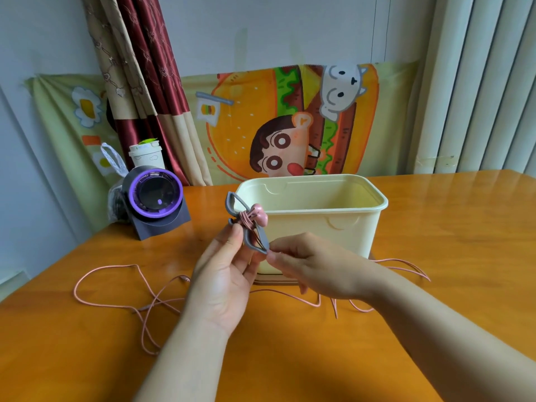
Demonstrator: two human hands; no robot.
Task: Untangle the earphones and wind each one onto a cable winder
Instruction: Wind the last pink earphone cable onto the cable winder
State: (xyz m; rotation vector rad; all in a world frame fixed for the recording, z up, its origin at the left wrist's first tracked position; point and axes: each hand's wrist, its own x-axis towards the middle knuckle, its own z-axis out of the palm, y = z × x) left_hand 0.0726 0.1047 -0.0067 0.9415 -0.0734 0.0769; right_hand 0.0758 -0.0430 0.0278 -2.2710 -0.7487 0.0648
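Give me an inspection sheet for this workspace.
Surface: glossy orange wooden table.
Job's things: grey plastic cable winder held up, pink earbuds and cord turns at its waist.
Clutter: cream plastic bin behind the hands; purple-ringed grey device, white lidded cup, clear plastic bag far left.
Grippers: left hand grips the winder; right hand pinches its lower tip.
Cables: pink earphone cord sprawls loose on the table, passing under both arms.
Surroundings: cartoon burger cloth, red-and-beige curtain, white wall.
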